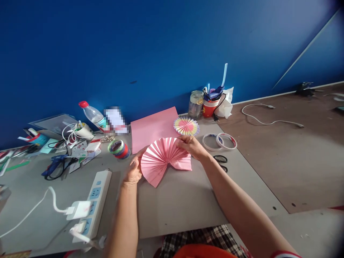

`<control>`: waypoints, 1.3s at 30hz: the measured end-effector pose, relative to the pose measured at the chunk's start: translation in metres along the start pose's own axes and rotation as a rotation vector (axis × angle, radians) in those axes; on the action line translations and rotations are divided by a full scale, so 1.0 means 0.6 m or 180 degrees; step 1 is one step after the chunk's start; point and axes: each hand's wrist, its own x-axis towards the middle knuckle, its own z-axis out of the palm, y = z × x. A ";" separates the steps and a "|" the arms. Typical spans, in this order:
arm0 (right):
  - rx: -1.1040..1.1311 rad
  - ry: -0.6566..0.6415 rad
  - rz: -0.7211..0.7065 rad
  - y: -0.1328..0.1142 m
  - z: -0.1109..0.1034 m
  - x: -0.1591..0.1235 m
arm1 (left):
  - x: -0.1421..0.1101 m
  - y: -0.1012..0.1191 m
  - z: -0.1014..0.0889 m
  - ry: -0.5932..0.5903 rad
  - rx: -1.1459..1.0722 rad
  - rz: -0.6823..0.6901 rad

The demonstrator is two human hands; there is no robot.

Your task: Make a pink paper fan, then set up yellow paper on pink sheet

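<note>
A pleated pink paper fan [158,157] is spread in a wide arc between my two hands, with a gap at its lower side. My left hand [133,171] grips its left edge, the fingers partly hidden behind the paper. At the upper right, my right hand [192,146] pinches the folds between thumb and fingers. Behind the fan lies a flat sheet of pink paper [153,125]. A small round pleated rosette [186,126] in pink, yellow and purple rests just beyond my right hand.
Two rolls of tape [227,141] and black-handled scissors [220,158] lie right of my right hand. Stacked coloured tape rolls [119,149] stand to the left. A power strip [98,200] with plugs, a glue gun [55,166], a bottle [92,115], a jar [196,104] and a red cup [210,107] surround the workspace.
</note>
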 end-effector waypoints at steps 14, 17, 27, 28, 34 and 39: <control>-0.0328 0.0218 -0.0054 0.011 0.015 0.003 | 0.031 -0.022 0.004 0.1394 0.1074 0.0281; -0.0063 0.0347 0.0090 0.016 0.019 0.006 | 0.032 -0.024 0.006 0.1450 0.1035 0.0343; -0.0016 0.0070 0.0308 0.014 0.019 0.003 | 0.035 -0.020 -0.003 0.1703 0.0969 0.0268; 0.0011 0.0027 0.0333 0.015 0.019 0.004 | 0.035 -0.019 -0.004 0.1730 0.0956 0.0262; 0.0039 0.0093 0.0333 0.027 0.017 0.008 | 0.040 -0.025 -0.014 0.1780 0.0874 0.0210; 0.0042 0.0109 0.0230 0.038 0.016 0.012 | 0.043 -0.027 -0.018 0.1795 0.0804 0.0200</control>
